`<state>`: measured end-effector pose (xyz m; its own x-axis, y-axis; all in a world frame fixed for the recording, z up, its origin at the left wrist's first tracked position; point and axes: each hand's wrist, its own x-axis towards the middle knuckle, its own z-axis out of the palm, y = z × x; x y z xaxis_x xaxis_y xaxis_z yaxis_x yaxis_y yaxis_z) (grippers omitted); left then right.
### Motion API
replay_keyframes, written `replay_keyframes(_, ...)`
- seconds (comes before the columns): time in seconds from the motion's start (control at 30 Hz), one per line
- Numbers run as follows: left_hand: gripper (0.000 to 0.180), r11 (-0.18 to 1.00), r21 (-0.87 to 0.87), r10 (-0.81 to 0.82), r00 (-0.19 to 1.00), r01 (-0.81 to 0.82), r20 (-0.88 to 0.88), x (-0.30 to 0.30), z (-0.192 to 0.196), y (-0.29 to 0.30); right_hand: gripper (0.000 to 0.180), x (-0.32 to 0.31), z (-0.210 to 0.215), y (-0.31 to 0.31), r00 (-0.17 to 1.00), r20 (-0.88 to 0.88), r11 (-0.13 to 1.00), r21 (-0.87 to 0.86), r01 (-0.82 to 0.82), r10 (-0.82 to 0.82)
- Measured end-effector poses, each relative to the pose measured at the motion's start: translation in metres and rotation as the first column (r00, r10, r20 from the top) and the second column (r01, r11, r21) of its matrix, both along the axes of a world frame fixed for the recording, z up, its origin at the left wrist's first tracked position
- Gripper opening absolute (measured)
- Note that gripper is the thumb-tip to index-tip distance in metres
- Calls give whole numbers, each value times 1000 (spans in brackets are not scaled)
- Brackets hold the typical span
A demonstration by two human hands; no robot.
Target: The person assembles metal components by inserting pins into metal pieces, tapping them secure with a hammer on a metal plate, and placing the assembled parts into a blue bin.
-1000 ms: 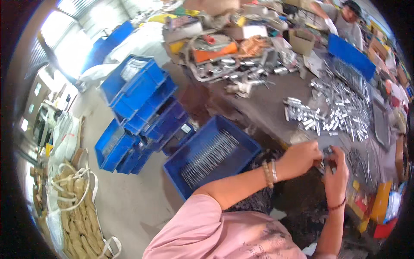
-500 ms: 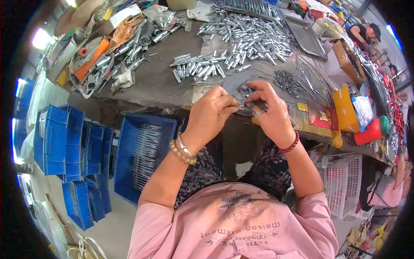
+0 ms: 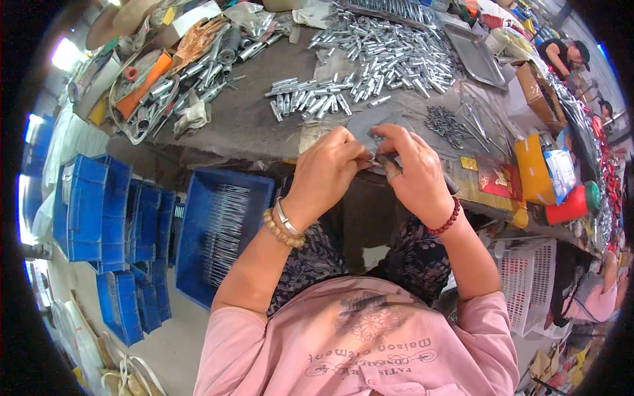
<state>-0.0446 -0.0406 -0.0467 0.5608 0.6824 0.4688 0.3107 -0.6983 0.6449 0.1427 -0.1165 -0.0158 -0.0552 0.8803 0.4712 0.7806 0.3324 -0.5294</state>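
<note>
My left hand (image 3: 330, 168) and my right hand (image 3: 417, 170) meet at the table's front edge, fingertips almost touching. The left thumb and forefinger pinch something too small to make out. My right fingers are curled around a dark rod-shaped tool (image 3: 452, 185), whose end sticks out past the palm. Its other end is mostly hidden by the fingers. Just beyond the hands lies a grey sheet (image 3: 370, 121). Short silvery metal tubes (image 3: 312, 99) lie loosely grouped behind it, with a larger heap of tubes (image 3: 403, 63) farther back. Small dark metal pins (image 3: 446, 127) are piled right of my right hand.
A blue bin (image 3: 187, 244) of thin metal rods stands at my left, beside stacked blue bins (image 3: 86, 208). On the table's right are a metal tray (image 3: 472, 56), a cardboard box (image 3: 538, 96) and a red bottle (image 3: 568, 206). A white basket (image 3: 528, 284) stands below; a person works far right.
My left hand has shifted slightly right, closing the gap to my right fingertips. The small bright tip seen between the hands before is now mostly covered. The view has shifted a little.
</note>
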Motion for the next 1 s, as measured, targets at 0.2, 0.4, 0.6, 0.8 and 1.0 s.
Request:
replay_keyframes(0.2,11,1000,-1,20,999,-20,50,4,-2,0,56,-7,-3,-5,964,264,994,108,-6,-23)
replay_keyframes(0.4,12,999,-42,-17,999,15,-35,-1,3,-1,65,28,18,-23,918,274,957,117,265,-288)
replay_keyframes(0.6,12,986,-157,-58,998,54,-23,0,4,3,59,42,8,-37,927,210,934,-110,339,-312)
replay_keyframes(0.8,14,986,-149,-80,997,77,-12,0,4,4,65,30,15,-73,975,81,978,22,208,-209)
replay_keyframes(1.0,14,985,-159,-67,998,65,-4,2,4,3,62,21,0,-85,973,154,985,-16,174,-169)
